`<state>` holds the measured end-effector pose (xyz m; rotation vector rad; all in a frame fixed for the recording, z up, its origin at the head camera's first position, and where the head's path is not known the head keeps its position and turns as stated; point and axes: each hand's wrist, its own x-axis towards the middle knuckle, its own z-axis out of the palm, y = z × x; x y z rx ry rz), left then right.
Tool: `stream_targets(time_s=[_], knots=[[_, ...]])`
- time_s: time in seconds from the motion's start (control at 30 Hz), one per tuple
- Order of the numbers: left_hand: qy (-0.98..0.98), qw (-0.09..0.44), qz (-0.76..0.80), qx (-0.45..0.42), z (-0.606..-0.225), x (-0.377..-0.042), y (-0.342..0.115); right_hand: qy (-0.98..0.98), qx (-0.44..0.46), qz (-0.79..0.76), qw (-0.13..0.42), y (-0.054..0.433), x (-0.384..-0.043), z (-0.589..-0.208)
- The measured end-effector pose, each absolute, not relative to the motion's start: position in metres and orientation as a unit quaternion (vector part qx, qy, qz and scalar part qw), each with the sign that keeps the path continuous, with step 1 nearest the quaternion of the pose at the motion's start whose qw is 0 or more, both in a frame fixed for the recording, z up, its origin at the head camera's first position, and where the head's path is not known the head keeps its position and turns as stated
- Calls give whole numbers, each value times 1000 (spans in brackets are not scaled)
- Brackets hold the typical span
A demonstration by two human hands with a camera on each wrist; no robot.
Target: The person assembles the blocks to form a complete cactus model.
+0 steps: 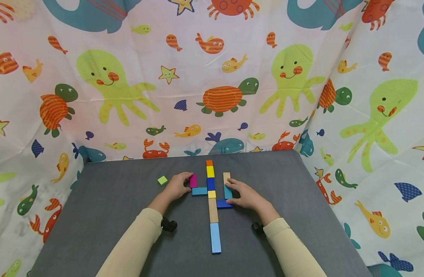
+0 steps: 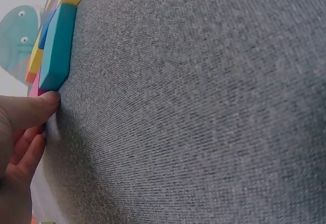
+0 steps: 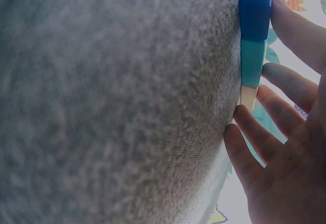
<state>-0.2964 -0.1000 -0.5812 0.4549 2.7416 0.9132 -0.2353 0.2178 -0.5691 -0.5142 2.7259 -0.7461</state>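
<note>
Toy blocks lie flat on the grey cloth in a long column with two side branches. At the left branch, my left hand (image 1: 177,186) holds a magenta block (image 1: 193,181) between fingers and thumb. The thumb tip is by the near end of a teal block (image 2: 58,46), which joins the column. On the right branch my right hand (image 1: 247,194) has its fingers spread. Its fingertips touch a second teal block (image 3: 252,61) below a plain wooden block (image 1: 226,177), and its thumb touches a dark blue block (image 3: 256,10).
The column runs from an orange block (image 1: 209,162) through yellow, dark blue and wooden ones to a light blue block (image 1: 215,238) nearest me. A loose green block (image 1: 162,180) lies left of my left hand. A sea-animal curtain (image 1: 184,88) hangs behind the table.
</note>
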Motion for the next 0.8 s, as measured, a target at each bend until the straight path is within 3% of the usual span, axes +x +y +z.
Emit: stream_targets(time_s=[0.33, 0.8], knots=[[923, 98, 334, 164, -580, -294, -107, 940, -180, -255, 134, 217, -237, -571], [917, -51, 376, 124, -588, -284, -159, 939, -172, -265, 137, 219, -235, -568]])
